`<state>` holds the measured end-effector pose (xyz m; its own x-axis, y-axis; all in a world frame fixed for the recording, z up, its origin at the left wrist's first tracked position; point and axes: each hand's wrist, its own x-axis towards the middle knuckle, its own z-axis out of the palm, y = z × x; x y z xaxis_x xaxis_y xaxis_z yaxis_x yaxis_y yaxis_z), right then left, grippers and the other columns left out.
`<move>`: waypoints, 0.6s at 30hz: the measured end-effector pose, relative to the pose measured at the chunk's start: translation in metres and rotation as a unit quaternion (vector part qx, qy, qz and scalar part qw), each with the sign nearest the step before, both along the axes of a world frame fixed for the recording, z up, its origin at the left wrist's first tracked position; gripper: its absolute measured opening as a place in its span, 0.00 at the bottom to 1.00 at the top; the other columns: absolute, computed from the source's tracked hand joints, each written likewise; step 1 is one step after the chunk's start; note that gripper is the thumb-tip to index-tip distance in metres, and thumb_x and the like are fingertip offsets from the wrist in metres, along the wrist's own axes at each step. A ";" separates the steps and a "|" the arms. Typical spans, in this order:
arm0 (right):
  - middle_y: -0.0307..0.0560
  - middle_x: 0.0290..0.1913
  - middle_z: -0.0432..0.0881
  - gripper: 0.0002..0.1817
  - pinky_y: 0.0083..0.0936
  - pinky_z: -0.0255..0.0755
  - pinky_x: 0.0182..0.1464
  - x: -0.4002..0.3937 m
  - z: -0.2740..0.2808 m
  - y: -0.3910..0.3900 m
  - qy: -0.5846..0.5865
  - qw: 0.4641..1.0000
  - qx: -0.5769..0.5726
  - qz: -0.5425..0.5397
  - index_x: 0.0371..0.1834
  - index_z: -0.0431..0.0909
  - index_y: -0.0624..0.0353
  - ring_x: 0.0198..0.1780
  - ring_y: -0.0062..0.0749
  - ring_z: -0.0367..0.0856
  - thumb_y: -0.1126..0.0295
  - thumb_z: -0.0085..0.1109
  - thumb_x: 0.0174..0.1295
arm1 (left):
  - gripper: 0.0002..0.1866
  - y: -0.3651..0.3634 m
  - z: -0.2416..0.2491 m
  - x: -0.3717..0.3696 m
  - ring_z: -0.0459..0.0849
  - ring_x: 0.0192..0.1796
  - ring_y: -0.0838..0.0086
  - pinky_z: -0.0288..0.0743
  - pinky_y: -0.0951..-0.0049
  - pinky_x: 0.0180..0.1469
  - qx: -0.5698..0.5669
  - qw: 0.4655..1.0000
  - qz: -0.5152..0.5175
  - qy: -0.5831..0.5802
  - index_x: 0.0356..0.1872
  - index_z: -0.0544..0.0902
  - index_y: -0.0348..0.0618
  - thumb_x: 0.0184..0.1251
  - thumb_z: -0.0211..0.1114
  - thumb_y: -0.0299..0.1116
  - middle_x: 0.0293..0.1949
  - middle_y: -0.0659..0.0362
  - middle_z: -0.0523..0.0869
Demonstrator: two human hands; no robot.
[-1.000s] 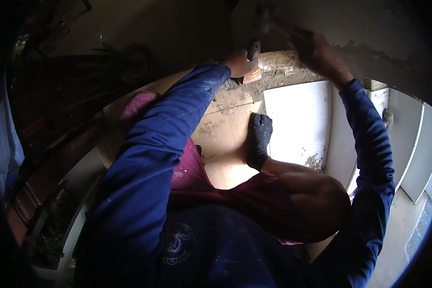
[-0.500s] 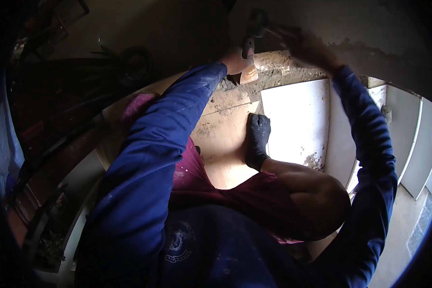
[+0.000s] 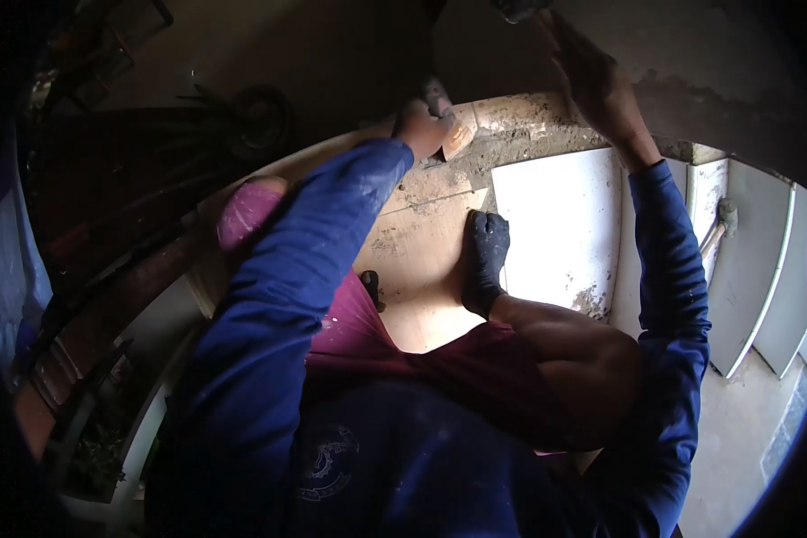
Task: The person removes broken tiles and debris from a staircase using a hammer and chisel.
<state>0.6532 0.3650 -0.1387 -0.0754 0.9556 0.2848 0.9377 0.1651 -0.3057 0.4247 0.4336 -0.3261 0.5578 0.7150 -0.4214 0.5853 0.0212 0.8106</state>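
My left hand (image 3: 424,127) is closed around the dark handle of a chisel-like tool (image 3: 437,94), at the edge of the tiled floor. Just right of it lies a broken, orange-brown piece (image 3: 460,134) beside the rough mortar strip (image 3: 511,143). My right hand (image 3: 594,85) is raised at the top, wrapped round the handle of a hammer (image 3: 518,7), whose dark head is cut by the frame's top edge. A gap separates the hammer head from the tool in my left hand.
A white tile (image 3: 556,229) lies right of my foot (image 3: 486,260). Stepped pale slabs (image 3: 749,260) stand at the right, with a mallet (image 3: 724,220) on them. A dark wall (image 3: 708,54) runs behind. A potted plant (image 3: 255,121) is at upper left.
My right hand and the hammer have moved up, away from my left hand. My left hand has shifted slightly left and down with its tool. The mallet at the right is now more visible.
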 end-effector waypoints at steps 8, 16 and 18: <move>0.60 0.56 0.79 0.29 0.31 0.76 0.53 -0.091 0.079 0.017 0.271 0.962 -0.024 0.033 0.70 0.63 0.61 0.51 0.47 0.83 0.80 0.54 0.63 | 0.07 -0.074 -0.007 -0.037 0.84 0.38 0.75 0.78 0.74 0.42 -0.013 0.955 0.244 -0.171 0.36 0.82 0.36 0.62 0.66 0.29 0.36 0.57 0.86; 0.61 0.34 0.83 0.14 0.43 0.79 0.42 -0.104 0.005 0.003 -0.113 0.942 -0.298 0.106 0.43 0.83 0.60 0.35 0.52 0.83 0.66 0.60 0.55 | 0.06 -0.092 0.001 -0.034 0.84 0.41 0.75 0.78 0.75 0.45 0.010 0.941 0.235 -0.241 0.40 0.79 0.37 0.64 0.65 0.26 0.36 0.57 0.84; 0.62 0.32 0.82 0.10 0.42 0.78 0.41 -0.096 0.015 0.000 -0.067 0.964 -0.249 0.067 0.28 0.82 0.61 0.34 0.52 0.83 0.66 0.61 0.52 | 0.05 -0.096 -0.002 -0.031 0.82 0.38 0.76 0.76 0.75 0.44 0.025 0.941 0.239 -0.236 0.38 0.79 0.39 0.63 0.64 0.26 0.35 0.59 0.82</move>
<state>0.5568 0.3653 -0.1240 -0.2111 0.9505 -0.2278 0.9548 0.1507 -0.2562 0.3939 0.3371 -0.3279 0.2833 0.9445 -0.1664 0.0926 0.1457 0.9850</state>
